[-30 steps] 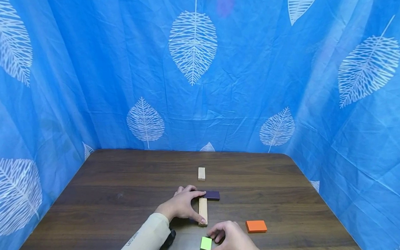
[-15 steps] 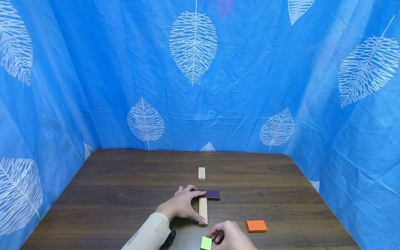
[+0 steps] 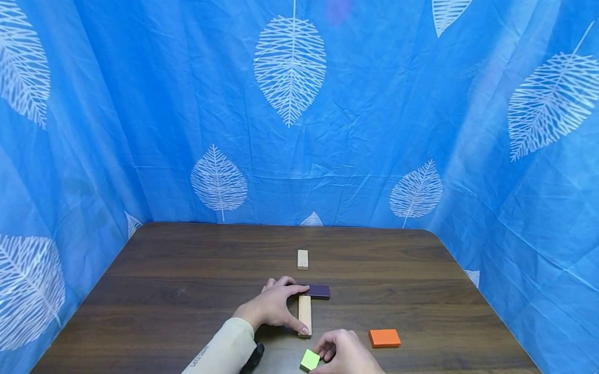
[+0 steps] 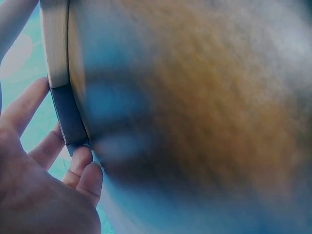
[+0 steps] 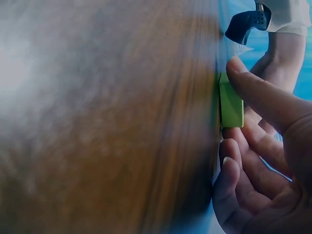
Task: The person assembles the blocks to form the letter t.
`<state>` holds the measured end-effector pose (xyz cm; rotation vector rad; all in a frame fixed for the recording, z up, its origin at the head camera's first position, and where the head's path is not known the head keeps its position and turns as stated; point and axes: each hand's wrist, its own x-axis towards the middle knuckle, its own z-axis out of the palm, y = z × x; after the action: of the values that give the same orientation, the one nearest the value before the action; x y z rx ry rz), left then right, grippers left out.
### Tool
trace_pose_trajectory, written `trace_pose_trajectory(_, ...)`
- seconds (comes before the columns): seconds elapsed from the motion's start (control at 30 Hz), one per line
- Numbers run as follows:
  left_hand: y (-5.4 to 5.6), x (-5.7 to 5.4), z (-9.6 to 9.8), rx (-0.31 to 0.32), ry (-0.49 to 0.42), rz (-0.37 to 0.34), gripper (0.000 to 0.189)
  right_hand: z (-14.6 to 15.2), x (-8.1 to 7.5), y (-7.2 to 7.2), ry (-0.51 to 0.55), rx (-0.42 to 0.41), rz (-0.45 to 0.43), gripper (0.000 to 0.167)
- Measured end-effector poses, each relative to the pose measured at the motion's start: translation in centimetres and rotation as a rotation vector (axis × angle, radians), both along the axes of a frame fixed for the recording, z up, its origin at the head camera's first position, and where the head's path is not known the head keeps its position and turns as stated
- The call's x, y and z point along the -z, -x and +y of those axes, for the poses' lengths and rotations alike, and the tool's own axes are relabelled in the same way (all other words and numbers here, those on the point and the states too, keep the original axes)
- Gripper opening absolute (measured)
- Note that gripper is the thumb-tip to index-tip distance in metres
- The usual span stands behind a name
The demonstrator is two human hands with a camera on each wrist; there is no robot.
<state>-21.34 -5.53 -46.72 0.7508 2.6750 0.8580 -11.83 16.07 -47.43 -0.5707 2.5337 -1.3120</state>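
My left hand (image 3: 271, 308) spreads over two blocks on the table. Its thumb touches the near end of a long plain wooden block (image 3: 304, 313); its index finger lies on a dark purple block (image 3: 319, 291) set crosswise at the far end. In the left wrist view, other fingers reach round the end of the dark block (image 4: 69, 113). At the table's near side, my right hand (image 3: 349, 358) pinches a small lime-green block (image 3: 309, 360) between thumb and fingers. The right wrist view shows the thumb over one end of the green block (image 5: 232, 103), standing turned at an angle.
An orange block (image 3: 384, 338) lies to the right of my right hand. Farther back stands a short plain wooden block (image 3: 302, 259). The brown wood-grain table (image 3: 194, 279) is enclosed by a blue curtain (image 3: 357, 124) with white leaf prints.
The green block has turned in my right hand, from square-on to a slant, and its fingers have shifted slightly with it. My left hand and the other blocks stay where they were.
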Motion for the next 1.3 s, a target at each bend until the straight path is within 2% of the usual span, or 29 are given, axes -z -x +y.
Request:
trace_pose_trajectory(0.2,0.0,-0.1,0.0,-0.006,0.0,-0.001,0.093,-0.4,-0.1,0.0,-0.015,0.045,0.037,0.032)
trace_pose_trajectory(0.43,0.0,-0.1,0.1,0.001,0.008,0.007,0.093,-0.7,-0.2,0.1,-0.011,0.089,-0.001,0.032)
trace_pose_trajectory(1.3,0.0,0.0,0.1,0.003,0.015,0.011,0.093,-1.2,-0.1,0.4,-0.011,0.126,0.074,0.03)
